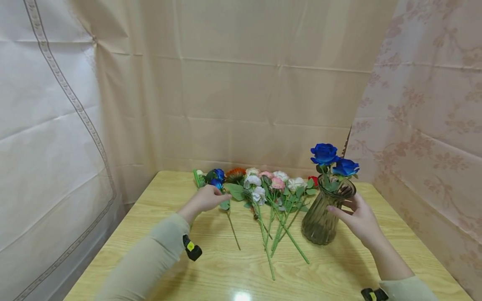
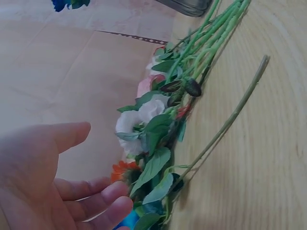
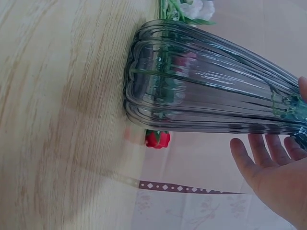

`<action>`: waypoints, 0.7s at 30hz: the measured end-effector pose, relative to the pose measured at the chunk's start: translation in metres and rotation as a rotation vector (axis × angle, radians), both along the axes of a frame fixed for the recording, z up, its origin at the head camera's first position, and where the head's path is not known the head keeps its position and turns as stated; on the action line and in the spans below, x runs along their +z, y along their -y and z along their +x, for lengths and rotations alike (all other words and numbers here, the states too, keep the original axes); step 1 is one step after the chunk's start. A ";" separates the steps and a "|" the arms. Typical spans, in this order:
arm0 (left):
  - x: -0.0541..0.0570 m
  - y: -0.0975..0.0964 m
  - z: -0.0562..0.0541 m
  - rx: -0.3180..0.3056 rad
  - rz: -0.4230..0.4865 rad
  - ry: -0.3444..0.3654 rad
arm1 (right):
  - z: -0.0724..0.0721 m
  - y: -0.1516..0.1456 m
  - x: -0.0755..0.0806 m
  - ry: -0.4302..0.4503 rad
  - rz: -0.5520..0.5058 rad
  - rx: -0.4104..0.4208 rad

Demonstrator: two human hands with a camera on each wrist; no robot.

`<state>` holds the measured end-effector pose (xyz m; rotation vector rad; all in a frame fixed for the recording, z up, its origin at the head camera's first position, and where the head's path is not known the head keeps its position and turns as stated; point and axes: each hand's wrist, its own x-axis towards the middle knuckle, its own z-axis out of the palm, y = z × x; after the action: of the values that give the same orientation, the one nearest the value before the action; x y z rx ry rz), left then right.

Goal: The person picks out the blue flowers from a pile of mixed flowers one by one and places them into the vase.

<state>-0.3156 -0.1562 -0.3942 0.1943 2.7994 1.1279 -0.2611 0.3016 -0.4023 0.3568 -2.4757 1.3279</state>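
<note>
A ribbed, smoky glass vase (image 1: 320, 219) stands on the table at the right, with two blue roses (image 1: 324, 154) upright in its mouth. My right hand (image 1: 357, 217) holds the vase near its neck, thumb on the near side and fingers round the far side. In the right wrist view, the vase's ribbed wall (image 3: 206, 91) shows stems faintly through it. My left hand (image 1: 205, 198) hovers by more blue roses (image 1: 217, 179) lying at the back left. Its fingers (image 2: 103, 199) are loosely bent, with a gap to the thumb. One thin stem (image 2: 230, 120) extends below those roses.
White flowers (image 1: 259, 195), pink flowers (image 1: 278, 183), an orange flower (image 1: 235, 174) and a red one (image 3: 157, 139) lie along the table's back edge. Several green stems (image 1: 293, 244) cross toward the front. Curtains (image 1: 241, 92) hang behind and at both sides.
</note>
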 end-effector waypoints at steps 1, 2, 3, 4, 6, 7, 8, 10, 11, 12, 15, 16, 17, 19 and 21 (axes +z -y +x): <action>-0.001 -0.001 -0.001 -0.004 -0.005 0.007 | 0.000 0.000 0.000 0.001 0.000 0.001; -0.003 -0.002 -0.001 -0.007 -0.003 0.015 | 0.000 0.000 0.000 0.002 0.000 0.002; -0.005 -0.004 -0.001 -0.009 -0.002 0.022 | 0.000 0.000 0.000 0.004 0.000 0.002; -0.006 -0.005 -0.001 -0.011 0.000 0.028 | 0.001 0.000 0.001 0.006 0.000 0.003; -0.010 -0.007 -0.001 -0.010 0.005 0.044 | 0.001 0.000 0.001 0.007 0.001 0.002; -0.012 -0.008 -0.001 -0.008 0.006 0.055 | 0.000 0.000 0.001 0.007 0.002 0.002; -0.014 -0.010 -0.001 -0.008 0.007 0.064 | 0.000 0.000 0.001 0.006 0.002 0.002; -0.017 -0.012 -0.001 -0.013 0.002 0.079 | 0.000 0.000 0.000 0.005 0.003 0.002; -0.019 -0.013 -0.001 -0.017 0.002 0.084 | 0.000 0.000 0.000 0.004 0.003 0.003; -0.021 -0.015 0.000 -0.021 -0.001 0.086 | 0.000 0.000 0.000 0.003 0.003 0.003; -0.025 -0.018 0.001 -0.034 -0.009 0.093 | -0.001 0.000 0.000 0.000 0.003 0.004; -0.026 -0.019 0.001 -0.036 -0.012 0.095 | -0.001 0.000 0.000 0.000 0.001 0.004; -0.026 -0.020 0.002 -0.035 -0.014 0.099 | -0.001 0.000 0.000 0.000 0.001 0.004; -0.029 -0.021 0.003 -0.029 -0.025 0.114 | 0.000 0.000 0.000 -0.001 0.001 0.004; -0.032 -0.022 0.003 -0.022 -0.028 0.131 | 0.000 0.000 0.000 0.001 0.001 0.003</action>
<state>-0.3127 -0.1341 -0.4264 0.1428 2.6897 1.0549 -0.2614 0.3017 -0.4020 0.3603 -2.4774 1.3278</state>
